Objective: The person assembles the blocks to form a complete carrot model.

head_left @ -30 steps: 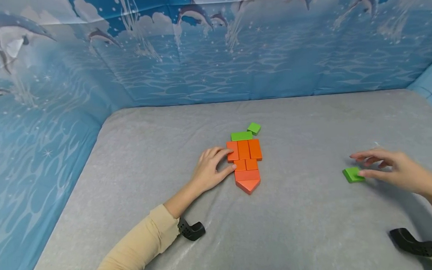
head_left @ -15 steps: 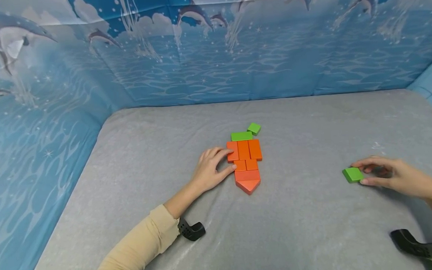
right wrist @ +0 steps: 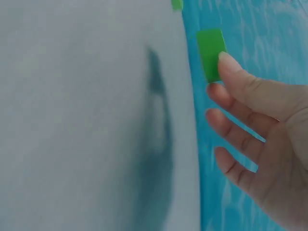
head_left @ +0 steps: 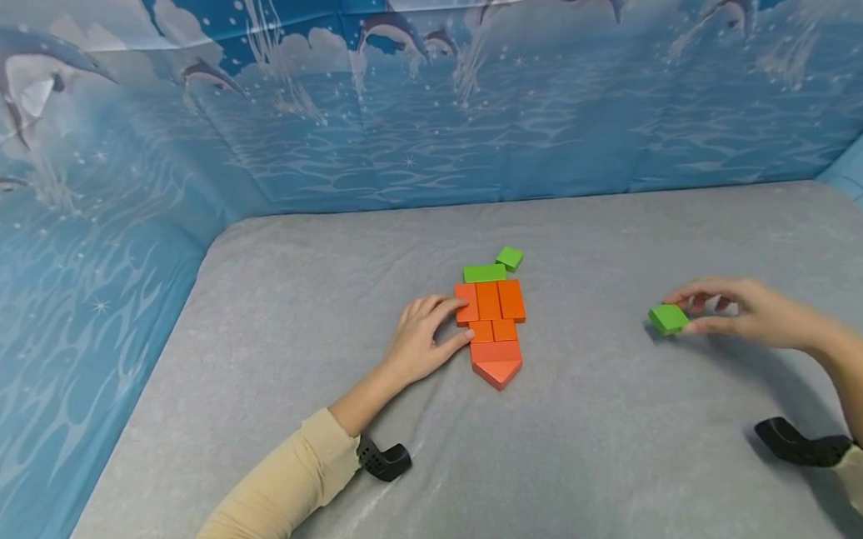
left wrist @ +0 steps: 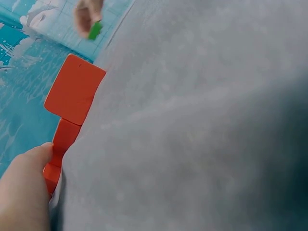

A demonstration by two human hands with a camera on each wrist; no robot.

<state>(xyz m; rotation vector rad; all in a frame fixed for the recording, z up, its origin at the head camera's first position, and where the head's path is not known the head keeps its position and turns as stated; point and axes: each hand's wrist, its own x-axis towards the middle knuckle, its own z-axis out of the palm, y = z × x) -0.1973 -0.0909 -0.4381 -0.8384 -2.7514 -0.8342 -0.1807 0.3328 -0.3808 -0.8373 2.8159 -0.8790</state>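
My right hand pinches a green block between thumb and fingers, lifted over the right side of the table. In the right wrist view the thumb lies on the face of this green block, and the other fingers spread below. My left hand rests at the left edge of a flat layout of orange blocks. Its index fingertip touches the left upright block, and its thumb meets a small orange block. A pointed orange block forms the near end.
A long green block lies along the far end of the orange ones. Beyond its right corner sits a small green block, turned at an angle. Grey cloth covers the table, and a blue dolphin curtain hangs behind and at left.
My right hand has closed its thumb and fingers on the green block, raised it off the cloth and carried it leftward and away from me. My left hand has stayed in place.
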